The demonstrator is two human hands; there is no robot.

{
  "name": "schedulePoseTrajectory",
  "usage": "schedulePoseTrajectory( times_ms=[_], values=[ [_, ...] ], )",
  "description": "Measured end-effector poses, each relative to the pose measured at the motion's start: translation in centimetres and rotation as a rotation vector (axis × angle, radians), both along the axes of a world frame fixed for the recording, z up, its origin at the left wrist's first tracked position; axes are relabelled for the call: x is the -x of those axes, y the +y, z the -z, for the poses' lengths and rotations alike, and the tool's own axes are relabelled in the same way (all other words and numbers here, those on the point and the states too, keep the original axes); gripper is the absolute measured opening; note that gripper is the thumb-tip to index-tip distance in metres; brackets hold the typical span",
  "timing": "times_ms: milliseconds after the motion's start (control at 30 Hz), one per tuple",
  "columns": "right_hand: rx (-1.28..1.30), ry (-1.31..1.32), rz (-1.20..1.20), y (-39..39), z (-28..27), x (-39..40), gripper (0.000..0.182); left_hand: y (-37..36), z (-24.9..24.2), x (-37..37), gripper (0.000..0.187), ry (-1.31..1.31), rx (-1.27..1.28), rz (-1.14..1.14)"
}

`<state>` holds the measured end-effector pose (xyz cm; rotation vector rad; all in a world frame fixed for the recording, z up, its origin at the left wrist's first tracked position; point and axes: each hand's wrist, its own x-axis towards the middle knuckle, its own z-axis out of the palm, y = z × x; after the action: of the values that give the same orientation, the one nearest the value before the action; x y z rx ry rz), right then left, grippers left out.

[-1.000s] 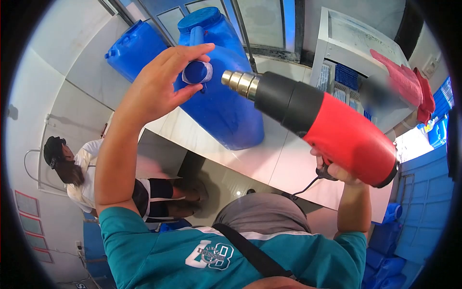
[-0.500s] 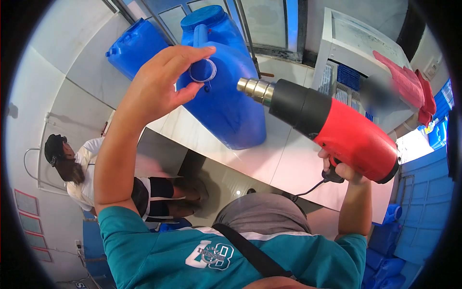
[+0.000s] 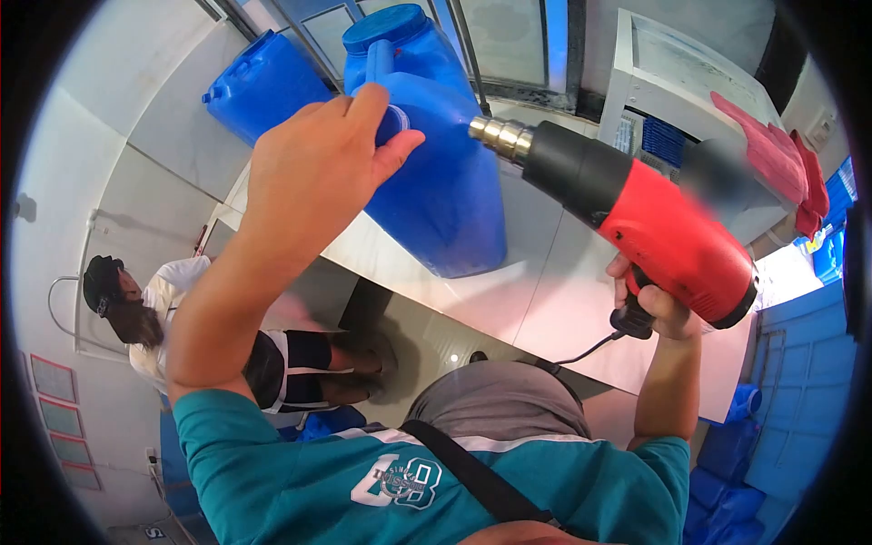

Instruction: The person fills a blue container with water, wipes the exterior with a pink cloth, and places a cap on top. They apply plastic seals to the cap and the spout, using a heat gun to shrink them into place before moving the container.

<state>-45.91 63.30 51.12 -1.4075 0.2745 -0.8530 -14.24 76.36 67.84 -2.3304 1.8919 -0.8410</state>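
My right hand (image 3: 656,304) is wrapped round the handle of a red and black heat gun (image 3: 663,232), whose metal nozzle points left at the blue jug. My left hand (image 3: 322,159) is at the small round cap (image 3: 393,124) on the jug, with thumb and fingers curved about it. The cap has a clear film round its rim and is partly hidden by the fingers. The large blue jug (image 3: 445,204) lies on the white tabletop (image 3: 581,309), with a wide blue lid (image 3: 383,27) at its far end.
Another blue container (image 3: 268,86) stands behind on the left. A white cabinet (image 3: 681,73) with a red cloth (image 3: 763,150) is at the right. A person (image 3: 168,300) stands at the left. The gun's black cord (image 3: 586,352) crosses the table edge.
My left hand has turned round the cap, its back now hiding more of it. The heat gun has moved slightly right and up.
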Motion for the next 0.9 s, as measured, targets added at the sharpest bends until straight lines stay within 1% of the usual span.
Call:
schedulePoseTrajectory(
  times_ms=[33,100,133,200,233,300,333,367,400,433,500,533,600,633,700,733,800,833,900],
  values=[
    [-0.023,0.017,0.076,0.1,-0.2,-0.1,0.059,-0.1,-0.1,-0.3,0.041,0.0,-0.002,-0.003],
    [-0.031,0.065,0.043,-0.5,0.8,0.8,0.059,-0.3,-0.3,-1.1,0.035,-0.136,-0.001,0.296],
    [-0.014,0.056,0.054,-0.4,0.7,0.9,0.06,-0.3,-0.6,-1.3,0.035,-0.133,-0.005,0.292],
    [0.002,0.045,0.063,-0.5,0.8,1.0,0.06,-0.4,-1.4,-1.5,0.034,-0.177,-0.159,0.321],
    [0.014,0.054,0.027,-0.5,0.8,0.9,0.062,-0.4,-1.6,-1.6,0.034,-0.178,-0.161,0.321],
    [0.028,0.06,-0.005,-0.5,0.4,0.5,0.063,-0.4,-1.9,-1.6,0.037,-0.374,-0.185,0.453],
    [0.022,0.048,-0.039,-0.6,-0.3,-0.2,0.062,-0.3,-2.1,-1.5,0.037,-0.378,-0.186,0.456],
    [0.016,0.036,-0.073,-0.3,-0.9,-0.8,0.06,-0.3,-2.2,-1.4,0.038,-0.3,-0.165,0.455],
    [-0.038,-0.024,-0.034,0.1,-1.6,-1.3,0.06,-0.3,-2.5,-1.1,0.039,-0.223,-0.144,0.453],
    [-0.035,-0.03,-0.033,0.0,-2.1,-1.0,0.06,-0.2,-2.6,-0.4,0.039,-0.23,-0.142,0.453],
    [-0.082,-0.056,-0.098,-0.3,-2.8,-0.5,0.044,0.0,-2.9,1.5,0.04,0.005,-0.229,-0.134],
    [-0.076,-0.061,-0.101,-0.4,-2.9,-0.4,0.044,-0.4,-2.8,2.0,0.04,0.0,-0.223,-0.136],
    [-0.013,0.036,-0.041,-0.7,-2.9,0.4,0.059,-0.9,-2.3,2.5,0.041,0.068,-0.214,-0.205],
    [-0.013,0.038,-0.048,-0.9,-2.4,0.8,0.059,-0.7,-1.9,2.0,0.041,0.07,-0.215,-0.212],
    [0.055,-0.018,-0.032,-1.3,-1.5,1.4,0.06,-0.5,-1.4,0.4,0.039,-0.292,-0.175,0.175],
    [0.054,-0.017,-0.039,-1.2,-1.6,1.3,0.06,-0.5,-1.6,-0.2,0.039,-0.29,-0.177,0.167],
    [-0.053,-0.029,-0.017,-0.8,-1.8,0.8,0.063,-0.6,-2.2,-1.1,0.037,-0.422,-0.17,0.409],
    [-0.053,-0.031,-0.018,-0.6,-1.9,0.6,0.063,-0.2,-2.3,-1.3,0.037,-0.424,-0.17,0.408],
    [-0.088,-0.046,-0.024,-0.4,-2.4,0.2,0.064,0.1,-2.7,-0.9,0.034,-0.181,-0.09,0.342]
  ],
)
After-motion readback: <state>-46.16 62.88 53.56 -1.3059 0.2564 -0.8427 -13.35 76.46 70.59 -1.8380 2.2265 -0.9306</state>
